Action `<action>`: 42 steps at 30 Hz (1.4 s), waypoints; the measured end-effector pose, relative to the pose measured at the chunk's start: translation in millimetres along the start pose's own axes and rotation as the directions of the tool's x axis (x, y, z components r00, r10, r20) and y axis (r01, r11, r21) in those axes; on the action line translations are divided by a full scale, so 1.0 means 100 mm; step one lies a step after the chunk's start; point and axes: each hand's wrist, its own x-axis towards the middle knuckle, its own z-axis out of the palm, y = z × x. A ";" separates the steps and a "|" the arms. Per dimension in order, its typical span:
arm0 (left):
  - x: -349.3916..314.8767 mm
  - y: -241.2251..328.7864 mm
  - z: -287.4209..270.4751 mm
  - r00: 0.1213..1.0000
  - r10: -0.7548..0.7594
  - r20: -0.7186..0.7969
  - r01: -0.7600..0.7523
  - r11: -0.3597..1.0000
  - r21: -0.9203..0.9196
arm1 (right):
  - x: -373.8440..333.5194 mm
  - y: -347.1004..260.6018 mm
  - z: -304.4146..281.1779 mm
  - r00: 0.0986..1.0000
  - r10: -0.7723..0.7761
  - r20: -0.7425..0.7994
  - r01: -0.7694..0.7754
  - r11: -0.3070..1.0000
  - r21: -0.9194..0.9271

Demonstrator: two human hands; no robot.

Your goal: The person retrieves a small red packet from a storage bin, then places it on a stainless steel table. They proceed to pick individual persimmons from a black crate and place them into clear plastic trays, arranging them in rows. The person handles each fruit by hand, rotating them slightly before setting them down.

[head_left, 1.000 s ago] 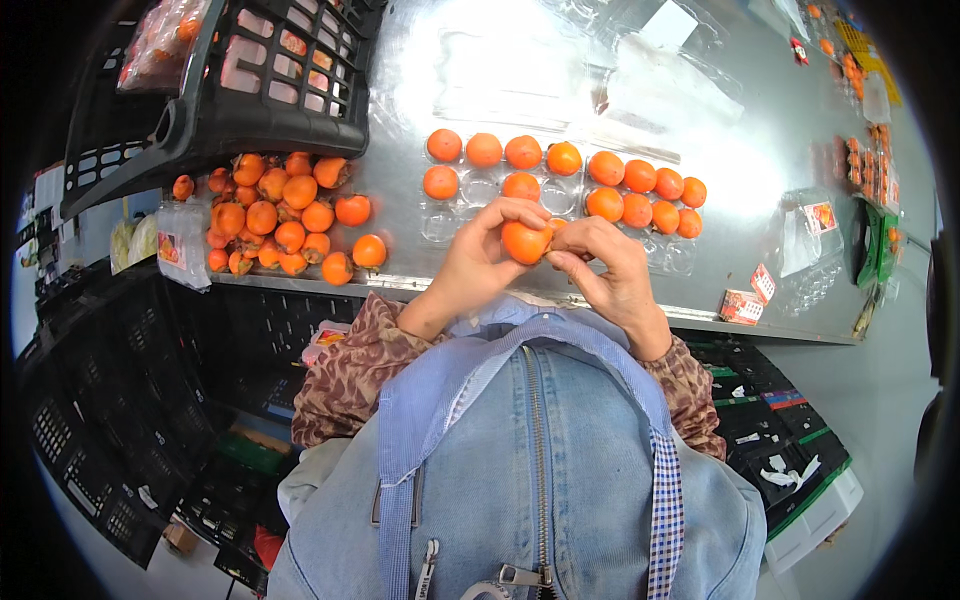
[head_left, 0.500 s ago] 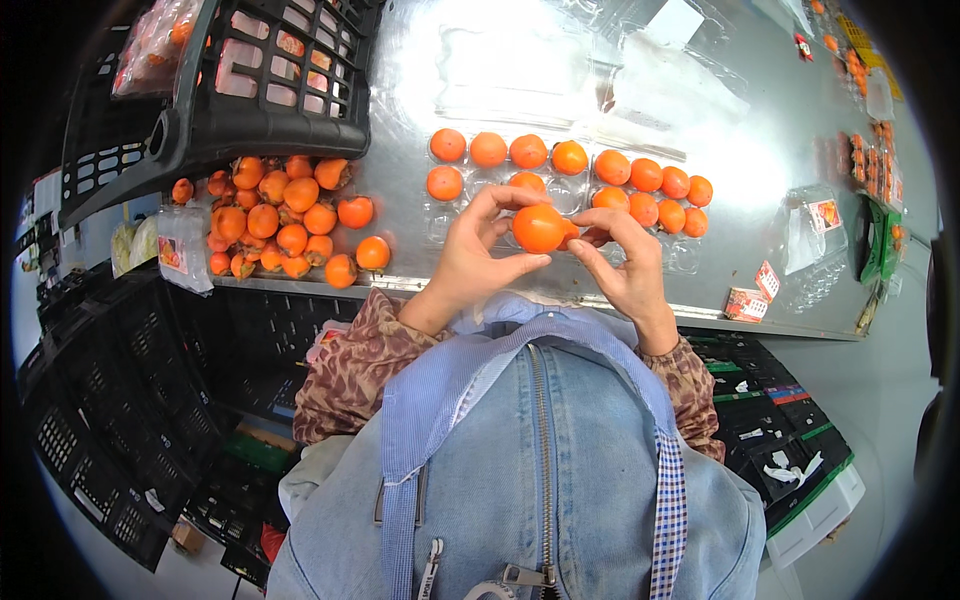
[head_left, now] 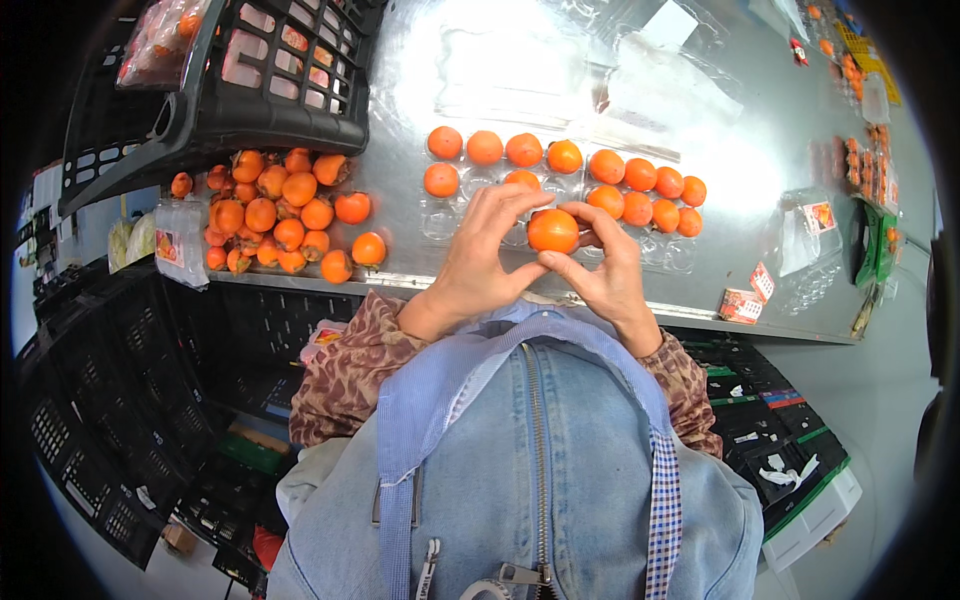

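One orange persimmon (head_left: 553,231) is held up over the front edge of the steel table (head_left: 400,215). My right hand (head_left: 612,275) grips its right side between thumb and fingers. Curved around its left side is my left hand (head_left: 483,250), fingertips at the top and thumb below. Just beyond my hands lies a clear plastic tray (head_left: 437,222) with round hollows, partly hidden by them. Persimmons fill much of its two back rows, such as this left one (head_left: 445,143). A second clear tray (head_left: 680,256) of persimmons adjoins it on the right.
A pile of persimmons (head_left: 288,203) with leafy tops lies at left, below a black crate (head_left: 330,130). Small label boxes (head_left: 741,305) and an empty clear package (head_left: 806,255) are at right. Clear packaging (head_left: 510,80) lies farther back. Black crates (head_left: 110,400) stand below the table.
The persimmon has moved slightly right and been turned in my fingers. My right hand now wraps its right side, where before its fingertips pinched at the stem end.
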 end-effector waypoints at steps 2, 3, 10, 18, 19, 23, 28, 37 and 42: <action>0.00 0.00 0.03 1.000 -0.020 0.020 0.021 0.999 -0.040 | -0.02 0.02 -0.05 1.000 -0.025 0.011 0.025 0.999 -0.021; -0.01 -0.01 0.03 0.999 -0.019 0.051 0.022 0.998 -0.053 | -0.04 0.02 -0.07 0.999 -0.032 0.027 0.033 0.999 -0.019; -0.07 -0.03 0.07 0.992 -0.088 0.094 0.096 0.992 -0.083 | -0.09 0.07 0.01 0.998 0.053 0.015 -0.055 0.990 0.130; -0.06 0.00 0.12 0.952 -0.283 0.119 0.306 0.906 -0.293 | -0.07 0.12 -0.03 0.937 0.295 0.185 -0.348 0.780 0.520; -0.06 -0.01 0.13 0.947 -0.295 0.126 0.320 0.896 -0.309 | -0.05 0.13 -0.03 0.931 0.306 0.199 -0.365 0.745 0.558; -0.06 -0.03 0.12 0.931 -0.346 0.119 0.366 0.873 -0.321 | -0.02 0.15 -0.01 0.932 0.305 0.196 -0.362 0.777 0.514; -0.08 -0.05 0.09 0.941 -0.337 -0.044 0.298 0.880 -0.369 | -0.03 0.18 0.03 0.939 0.281 0.198 -0.336 0.868 0.366; -0.16 -0.16 0.02 0.848 -0.517 -0.115 0.420 0.788 -0.449 | -0.18 0.15 -0.08 0.947 0.291 0.140 -0.322 0.876 0.359; -0.23 -0.14 -0.04 0.932 -0.287 -0.219 0.247 0.950 -0.192 | -0.15 0.14 -0.05 0.945 0.278 0.171 -0.318 0.902 0.291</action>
